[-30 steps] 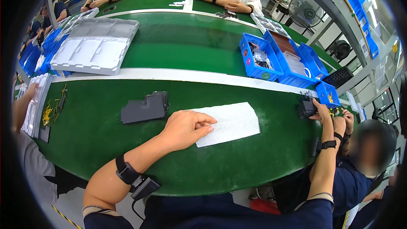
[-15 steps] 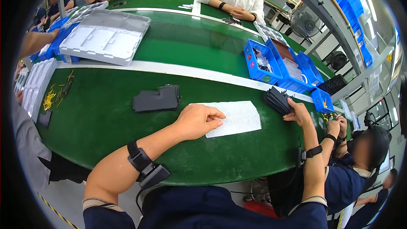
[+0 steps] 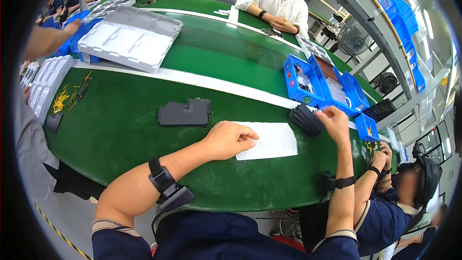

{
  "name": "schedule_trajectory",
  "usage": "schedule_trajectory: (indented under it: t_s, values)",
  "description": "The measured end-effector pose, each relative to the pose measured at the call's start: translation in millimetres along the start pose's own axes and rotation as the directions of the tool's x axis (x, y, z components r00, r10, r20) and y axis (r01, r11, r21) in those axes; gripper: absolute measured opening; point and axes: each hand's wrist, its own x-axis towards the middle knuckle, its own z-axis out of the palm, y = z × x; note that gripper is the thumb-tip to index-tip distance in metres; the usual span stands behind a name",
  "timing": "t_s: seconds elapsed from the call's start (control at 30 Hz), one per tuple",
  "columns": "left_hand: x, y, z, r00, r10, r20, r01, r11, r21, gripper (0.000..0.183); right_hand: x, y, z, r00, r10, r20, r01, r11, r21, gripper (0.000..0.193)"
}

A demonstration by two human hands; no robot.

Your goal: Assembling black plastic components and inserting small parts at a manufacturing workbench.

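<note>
1. Currently, the left hand (image 3: 230,139), loosely curled, is at the nine o'clock edge of the white cloth (image 3: 273,140), well apart from the right hand (image 3: 335,123); whether it pinches the cloth, the view cannot tell.
2. From the cloth's centre, the fanned stack of black flat pieces (image 3: 306,119) lies at two o'clock. Bent right-hand fingers are just beside it; contact is unclear.
3. Squaring the fanned edges, then gripping through the full thickness, should keep pieces from sliding.
4. Light left-hand pressure would likely steady the cloth.
5. Leave the neater black stack (image 3: 183,114), near ten o'clock, undisturbed.
</note>
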Motion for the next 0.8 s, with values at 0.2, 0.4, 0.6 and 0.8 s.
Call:
schedule_trajectory:
  t_s: [0.2, 0.4, 0.6, 0.8]
  values:
    - [-1, -3, -3, 1.0, 0.005, 0.021, -0.005, 1.0, -0.024, 0.028, 16, -28, 39, 0.905, -0.316, 0.286, 0.358, 0.928, -0.106, 0.078]
    - [-4, 4, -2, 0.999, 0.013, 0.048, -0.014, 0.999, 0.037, 0.028, 20, -26, 49, 0.859, -0.335, 0.387, 0.388, 0.919, -0.068, 0.077]
    - [-1, 1, 1, 0.999, 0.042, 0.018, -0.043, 0.996, 0.076, 0.025, 12, -46, 49, 0.89, -0.237, 0.389, 0.282, 0.957, -0.063, 0.065]
    - [-1, 2, -1, 1.0, 0.023, 0.012, -0.024, 0.998, 0.066, 0.027, 8, -56, 70, 0.835, -0.486, 0.258, 0.493, 0.869, 0.041, 0.061]
